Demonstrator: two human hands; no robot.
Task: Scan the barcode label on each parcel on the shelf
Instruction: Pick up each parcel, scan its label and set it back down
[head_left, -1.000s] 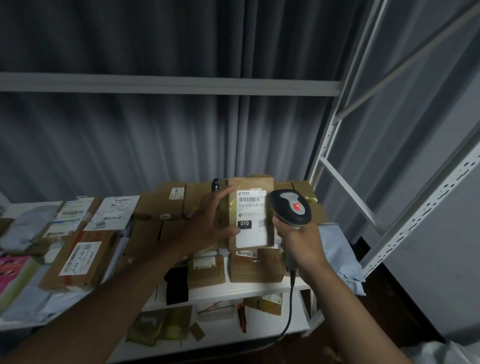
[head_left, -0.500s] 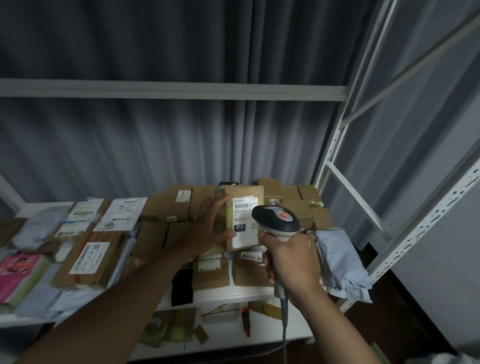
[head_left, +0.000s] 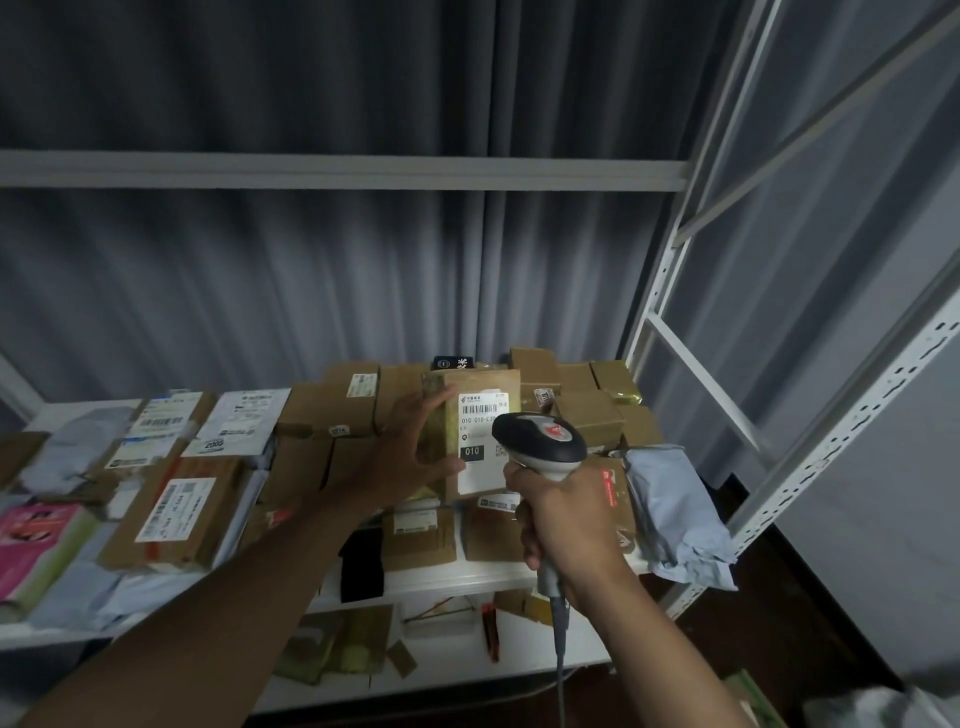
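White shelf crowded with cardboard boxes. Grey mailer bag just right of the right hand, which grips the scanner; its head covers part of the label. Left hand grips the upright parcel.

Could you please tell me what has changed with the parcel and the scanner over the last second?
The left hand has lowered the labelled parcel from its raised, upright position back toward the stack of boxes. The scanner in the right hand came down with it, its head now covering more of the label. Both grips are unchanged, and the other parcels on the shelf lie as before.
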